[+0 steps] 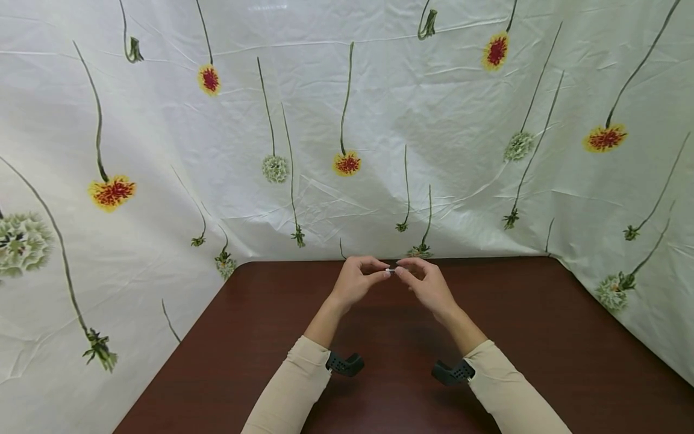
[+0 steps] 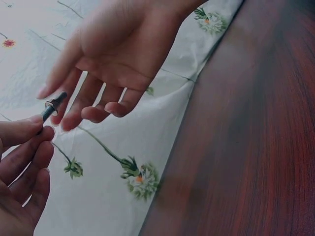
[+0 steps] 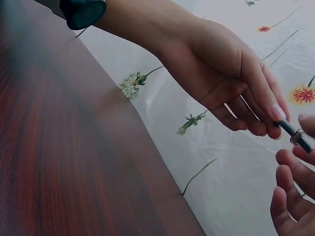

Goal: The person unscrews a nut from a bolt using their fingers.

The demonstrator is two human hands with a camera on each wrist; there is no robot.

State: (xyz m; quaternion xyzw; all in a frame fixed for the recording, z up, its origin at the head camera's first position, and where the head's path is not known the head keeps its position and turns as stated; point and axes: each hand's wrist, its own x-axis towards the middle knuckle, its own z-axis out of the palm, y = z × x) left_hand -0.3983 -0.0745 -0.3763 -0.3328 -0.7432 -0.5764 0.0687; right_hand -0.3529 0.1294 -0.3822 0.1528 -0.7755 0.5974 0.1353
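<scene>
A thin dark threaded bolt (image 2: 47,113) with a nut (image 3: 296,137) around its middle is held up between the two hands, above the table's far end in the head view. My left hand (image 1: 352,282) pinches one end of the bolt between thumb and fingertips. Around the other end, my right hand (image 1: 432,288) has its thumb and index finger spread apart, close to the nut. Its other fingers are loosely bent in the left wrist view. The end inside the left fingertips is hidden.
Below the hands is a dark reddish-brown table (image 1: 260,337). A white curtain (image 1: 314,108) printed with flowers hangs behind its far edge and along both sides. Black wrist devices (image 1: 346,364) are worn at both cream sleeves (image 1: 293,386).
</scene>
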